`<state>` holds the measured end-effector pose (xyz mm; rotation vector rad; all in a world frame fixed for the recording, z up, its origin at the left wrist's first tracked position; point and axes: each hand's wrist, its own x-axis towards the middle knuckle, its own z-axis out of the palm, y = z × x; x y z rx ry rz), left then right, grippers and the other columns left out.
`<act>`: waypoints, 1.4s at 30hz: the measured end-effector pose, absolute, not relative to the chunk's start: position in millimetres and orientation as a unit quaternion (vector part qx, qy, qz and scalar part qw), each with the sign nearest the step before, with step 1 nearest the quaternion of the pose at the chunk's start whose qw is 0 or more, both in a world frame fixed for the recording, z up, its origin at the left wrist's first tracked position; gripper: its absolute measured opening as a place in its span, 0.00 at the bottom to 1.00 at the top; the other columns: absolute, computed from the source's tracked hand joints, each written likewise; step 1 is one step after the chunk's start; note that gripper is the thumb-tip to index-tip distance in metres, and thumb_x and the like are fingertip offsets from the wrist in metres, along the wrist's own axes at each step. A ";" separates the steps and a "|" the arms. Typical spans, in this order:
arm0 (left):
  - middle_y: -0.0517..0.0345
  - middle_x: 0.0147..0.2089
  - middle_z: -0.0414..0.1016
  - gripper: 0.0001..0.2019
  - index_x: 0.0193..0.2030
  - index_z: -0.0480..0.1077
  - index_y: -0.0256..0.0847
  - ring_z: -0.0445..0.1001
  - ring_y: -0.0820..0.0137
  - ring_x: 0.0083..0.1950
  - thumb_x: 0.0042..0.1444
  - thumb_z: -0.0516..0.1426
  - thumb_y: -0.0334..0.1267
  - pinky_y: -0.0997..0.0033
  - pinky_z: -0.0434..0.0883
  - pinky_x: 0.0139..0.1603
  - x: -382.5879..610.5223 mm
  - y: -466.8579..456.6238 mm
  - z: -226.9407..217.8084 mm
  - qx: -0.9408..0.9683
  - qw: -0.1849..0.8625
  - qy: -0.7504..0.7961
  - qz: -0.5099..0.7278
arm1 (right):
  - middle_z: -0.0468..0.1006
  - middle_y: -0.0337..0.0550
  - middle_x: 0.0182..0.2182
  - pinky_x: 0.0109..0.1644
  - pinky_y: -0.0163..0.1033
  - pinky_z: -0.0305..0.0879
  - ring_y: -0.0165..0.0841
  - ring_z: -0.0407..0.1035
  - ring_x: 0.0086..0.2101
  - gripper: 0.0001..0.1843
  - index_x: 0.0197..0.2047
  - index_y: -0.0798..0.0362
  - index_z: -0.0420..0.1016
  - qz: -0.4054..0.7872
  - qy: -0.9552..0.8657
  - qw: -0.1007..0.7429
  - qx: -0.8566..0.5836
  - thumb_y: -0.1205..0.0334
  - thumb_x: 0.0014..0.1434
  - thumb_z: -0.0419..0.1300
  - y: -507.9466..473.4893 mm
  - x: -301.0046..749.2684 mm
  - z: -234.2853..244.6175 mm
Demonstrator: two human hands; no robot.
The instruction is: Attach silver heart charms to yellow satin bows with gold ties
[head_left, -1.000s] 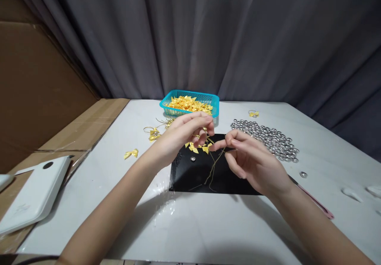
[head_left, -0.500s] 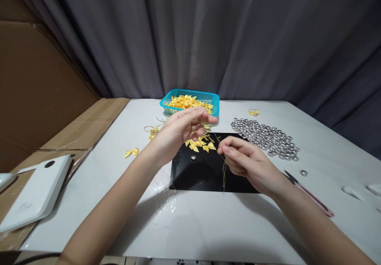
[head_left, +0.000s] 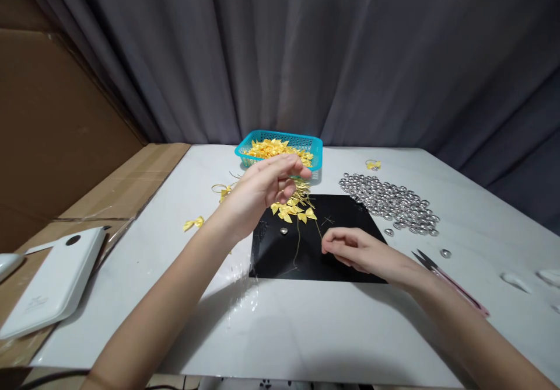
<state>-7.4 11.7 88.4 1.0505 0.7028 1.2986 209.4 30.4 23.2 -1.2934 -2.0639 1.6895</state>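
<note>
My left hand [head_left: 271,187] is raised over the gold cords [head_left: 301,191] and yellow ribbon bows [head_left: 289,212], its fingers loosely bent and apart. Nothing shows in it, though part of the palm is hidden. My right hand [head_left: 352,249] is closed low over the black mat [head_left: 324,267]. Its thumb and index finger pinch a thin gold cord [head_left: 319,229] that runs back toward the bows. Another cord strand [head_left: 298,244] lies across the mat to the left. On the mat beneath my left hand sits one silver heart-shaped bead [head_left: 284,231].
A turquoise basket [head_left: 318,150] of yellow bows stands at the back. Many silver beads [head_left: 394,203] are heaped to the right, with pink-handled scissors [head_left: 459,288] nearer me. A single bow [head_left: 193,223] and a white device [head_left: 52,285] are at left.
My right hand has come down closer to the mat. My left hand has shifted slightly left. The cord strands that hung below my right hand are no longer there; one strand now lies further left.
</note>
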 end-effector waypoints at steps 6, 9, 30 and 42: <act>0.61 0.33 0.75 0.08 0.31 0.70 0.36 0.62 0.84 0.23 0.58 0.57 0.38 0.86 0.60 0.23 -5.9 13.1 84.5 0.461 0.619 0.316 0.552 | 0.60 0.33 0.19 0.25 0.32 0.47 0.24 0.51 0.22 0.12 0.26 0.56 0.68 0.535 -0.738 0.003 -0.412 0.58 0.56 0.57 27.6 209.6 22.8; 0.61 0.34 0.76 0.08 0.31 0.71 0.37 0.62 0.84 0.23 0.58 0.57 0.38 0.86 0.60 0.22 -7.2 13.2 85.2 0.466 0.606 0.320 0.559 | 0.60 0.33 0.20 0.27 0.33 0.47 0.25 0.51 0.23 0.11 0.25 0.55 0.67 0.514 -0.756 -0.008 -0.406 0.60 0.56 0.56 25.1 208.4 18.8; 0.62 0.33 0.69 0.08 0.31 0.72 0.37 0.57 0.83 0.23 0.58 0.58 0.39 0.83 0.57 0.22 4.6 6.5 84.0 0.472 0.612 0.346 0.532 | 0.75 0.42 0.38 0.17 0.31 0.55 0.19 0.55 0.17 0.14 0.40 0.52 0.72 0.515 -0.664 0.375 -0.390 0.51 0.55 0.61 9.9 167.6 51.1; 0.63 0.31 0.62 0.12 0.31 0.67 0.40 0.58 0.74 0.31 0.60 0.53 0.46 0.77 0.56 0.31 -67.9 -26.9 74.8 0.640 0.525 0.532 0.177 | 0.66 0.34 0.23 0.22 0.31 0.50 0.23 0.54 0.21 0.13 0.32 0.52 0.68 0.516 -0.731 0.143 -0.424 0.52 0.61 0.55 10.5 218.4 48.4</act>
